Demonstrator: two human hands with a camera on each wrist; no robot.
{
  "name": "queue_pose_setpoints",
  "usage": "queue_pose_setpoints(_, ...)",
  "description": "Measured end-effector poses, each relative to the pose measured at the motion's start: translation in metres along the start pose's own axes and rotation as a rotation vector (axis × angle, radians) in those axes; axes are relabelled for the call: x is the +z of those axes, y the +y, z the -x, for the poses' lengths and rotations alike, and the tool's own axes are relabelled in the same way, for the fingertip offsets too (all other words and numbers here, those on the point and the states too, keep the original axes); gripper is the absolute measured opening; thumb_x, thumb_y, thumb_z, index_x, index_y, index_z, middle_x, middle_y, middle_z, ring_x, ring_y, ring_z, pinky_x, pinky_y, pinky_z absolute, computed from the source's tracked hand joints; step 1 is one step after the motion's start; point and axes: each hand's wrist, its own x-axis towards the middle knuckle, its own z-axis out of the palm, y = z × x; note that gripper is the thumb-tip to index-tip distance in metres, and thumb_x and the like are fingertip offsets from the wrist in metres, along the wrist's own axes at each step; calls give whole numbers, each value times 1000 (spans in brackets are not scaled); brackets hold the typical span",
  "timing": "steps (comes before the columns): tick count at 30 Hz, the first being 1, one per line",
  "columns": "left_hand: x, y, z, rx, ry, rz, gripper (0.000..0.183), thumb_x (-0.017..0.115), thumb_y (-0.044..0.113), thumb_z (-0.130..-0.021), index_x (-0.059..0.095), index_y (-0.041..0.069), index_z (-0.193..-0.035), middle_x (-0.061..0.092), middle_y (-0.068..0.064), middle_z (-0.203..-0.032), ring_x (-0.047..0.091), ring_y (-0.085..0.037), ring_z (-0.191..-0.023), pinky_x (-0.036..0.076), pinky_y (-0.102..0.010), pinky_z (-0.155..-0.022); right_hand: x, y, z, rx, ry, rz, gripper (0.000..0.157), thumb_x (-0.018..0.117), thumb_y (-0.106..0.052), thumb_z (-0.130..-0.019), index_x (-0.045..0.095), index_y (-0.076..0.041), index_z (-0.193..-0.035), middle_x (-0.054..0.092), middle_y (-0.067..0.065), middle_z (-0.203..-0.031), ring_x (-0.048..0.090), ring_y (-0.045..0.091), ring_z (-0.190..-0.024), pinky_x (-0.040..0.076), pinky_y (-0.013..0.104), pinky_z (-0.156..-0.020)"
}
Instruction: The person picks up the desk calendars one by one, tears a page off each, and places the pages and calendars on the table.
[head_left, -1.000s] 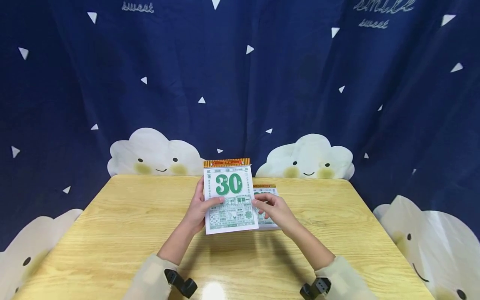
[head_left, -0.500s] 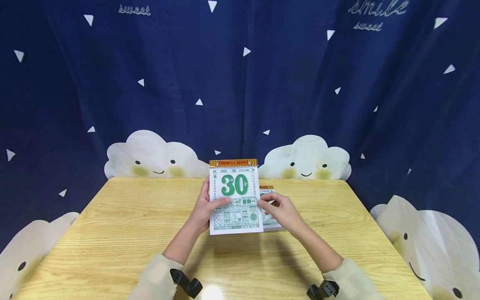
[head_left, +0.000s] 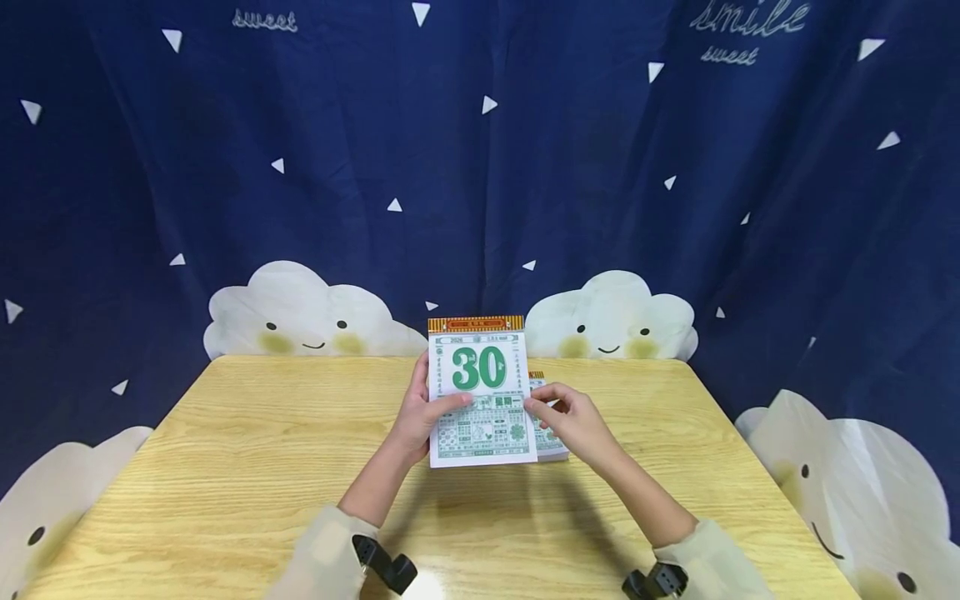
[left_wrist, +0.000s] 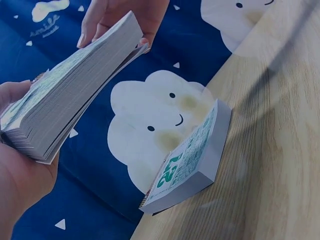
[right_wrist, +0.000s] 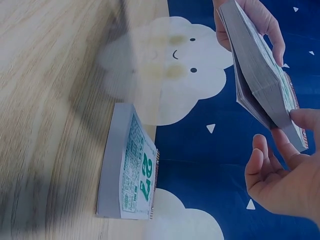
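Note:
A thick tear-off calendar [head_left: 482, 429] with a red and gold top strip and a big green "30" is held up above the table. My left hand [head_left: 415, 418] grips its left side, thumb across the front page and fingers behind. At the opposite edge, my right hand [head_left: 576, 423] pinches the block between thumb and index finger; its other fingers curl free in the right wrist view. There, a gap parts the rear sheets [right_wrist: 245, 97] from the main block. A second calendar [right_wrist: 135, 170], showing "27", lies on the table, mostly hidden behind the held one in the head view.
The pale wooden table [head_left: 285, 467] extends to both sides of the arms. A dark blue curtain [head_left: 337, 167] with white triangles and smiling clouds hangs behind and beside it. Black wrist cameras [head_left: 386, 567] are strapped over the sleeves.
Both hands have carried the held calendar slightly to the right, so it covers more of the calendar on the table. The head view has shifted a little. Both grips look the same.

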Motion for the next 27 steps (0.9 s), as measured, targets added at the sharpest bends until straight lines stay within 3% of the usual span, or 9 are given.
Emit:
queue_pose_setpoints(10, 2, 0, -1, 20, -5, -12, 86, 58, -11, -81, 17, 30, -145, 68, 10, -105, 70, -15, -87, 59, -32, -74, -3, -7, 1, -91, 128, 36, 26, 67, -25, -86, 65, -8, -105, 62, 9, -98, 54, 15, -78, 47, 20, -63)
queue_pose_setpoints(16, 2, 1, 0, 25, 8, -22, 87, 59, -9, -81, 18, 32, -145, 67, 9, -105, 70, -15, -87, 59, -32, -75, -1, -13, 5, -267, 223, 158, 26, 68, -23, -85, 65, -10, -106, 62, 7, -100, 54, 16, -82, 45, 23, -65)
queue_pose_setpoints(22, 1, 3, 2, 23, 21, -22, 88, 60, -9, -80, 17, 34, -145, 68, 9, -104, 70, -15, -86, 59, -32, -75, 7, -18, 11, -440, 263, 273, 27, 70, -20, -83, 66, -10, -107, 62, 7, -103, 54, 20, -84, 42, 22, -62)
queue_pose_setpoints(27, 0, 4, 2, 28, 28, -22, 88, 60, -8, -80, 17, 32, -145, 68, 9, -103, 70, -15, -86, 60, -32, -74, 13, -20, 13, -566, 299, 338, 28, 72, -18, -80, 67, -9, -106, 62, 6, -103, 55, 19, -87, 47, 28, -66)
